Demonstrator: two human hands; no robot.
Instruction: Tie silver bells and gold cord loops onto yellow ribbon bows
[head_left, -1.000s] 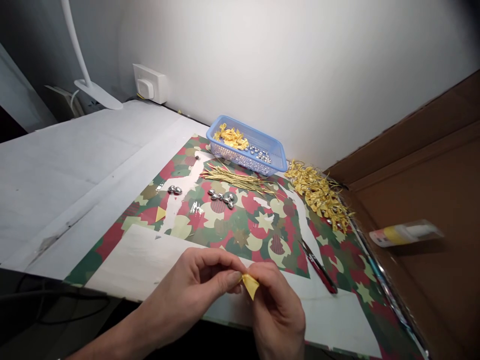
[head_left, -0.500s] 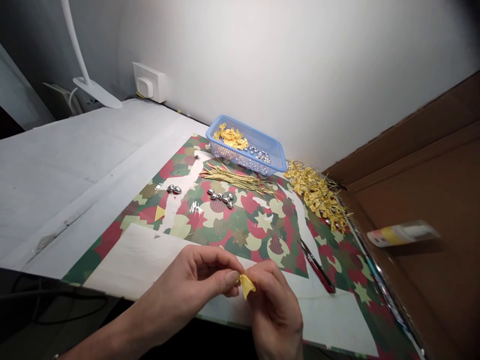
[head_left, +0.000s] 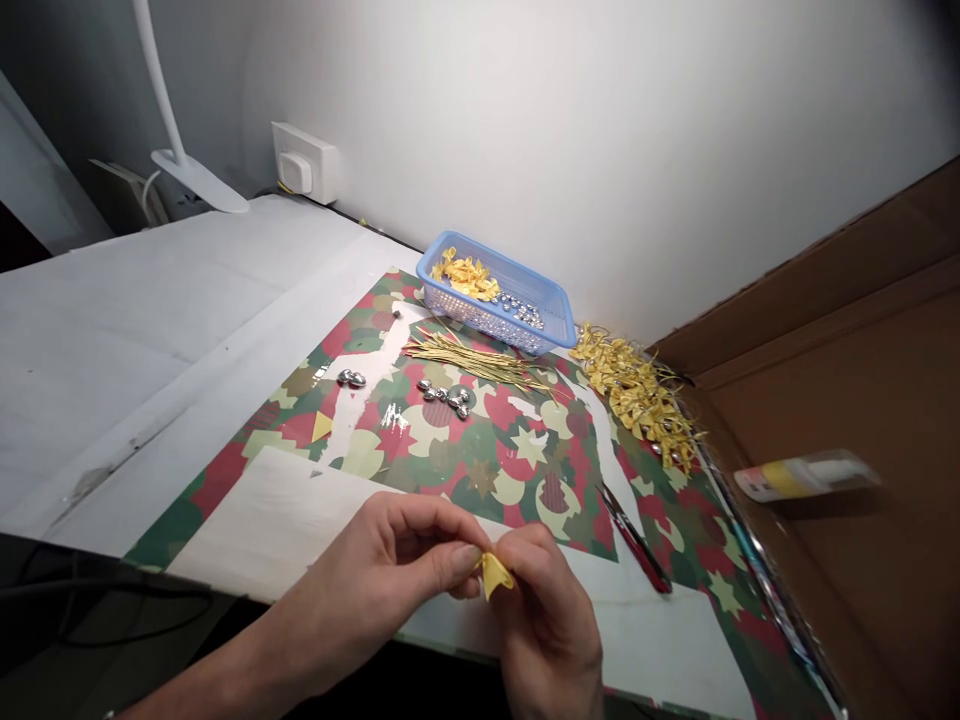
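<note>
A small piece of folded yellow ribbon (head_left: 496, 577) is pinched between my two hands above the front edge of the table. My left hand (head_left: 409, 560) grips its upper left side between thumb and forefinger. From the right, my right hand (head_left: 551, 600) closes on it, its lower fingers curled and partly hidden. Beyond the hands lie several silver beads (head_left: 444, 397) and a bundle of thin yellow cords (head_left: 472, 358). Another pair of silver beads (head_left: 351, 379) sits to the left, near a flat yellow triangle (head_left: 322, 427).
A blue basket (head_left: 559, 300) with yellow ribbon pieces and beads stands by the wall. Right of it lies a heap of yellow bows (head_left: 634, 395). Red-handled scissors (head_left: 637, 545) rest at the right, near a cardboard wall (head_left: 847, 370) and a bottle (head_left: 795, 475). A white lamp (head_left: 199, 180) stands back left.
The hands stay nearly in place. The yellow ribbon has turned slightly and its folded end shows wider. The view has shifted a little.
</note>
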